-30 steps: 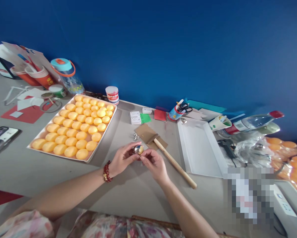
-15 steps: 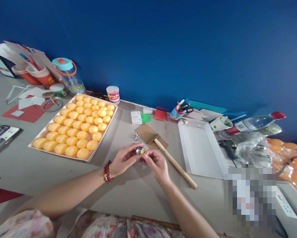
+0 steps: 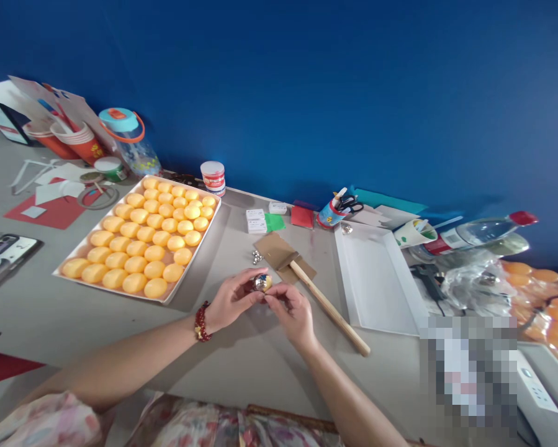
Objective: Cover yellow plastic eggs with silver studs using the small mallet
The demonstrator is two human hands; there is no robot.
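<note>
Between both hands, just above the grey table (image 3: 241, 366), sits a small shiny ball (image 3: 261, 282), gold and silver. My left hand (image 3: 232, 298), with a red bead bracelet at the wrist, curls round the ball from the left. My right hand (image 3: 292, 308) pinches it from the right with the fingertips. A wooden mallet (image 3: 306, 282) with a brown block head lies just behind my hands, handle pointing right and toward me. A few small silver bells (image 3: 257, 256) lie beside its head.
A tray (image 3: 199, 251) of several yellow half-shells stands at left. An empty white tray (image 3: 376, 279) lies at right. Behind it are a cup with scissors (image 3: 337, 210), a water bottle (image 3: 478, 231) and bags of orange shells (image 3: 539, 298). Red cups, a jar and paper scraps crowd the far left.
My fingers have shifted slightly on the ball, turning it a little in place. Nothing else on the table has moved.
</note>
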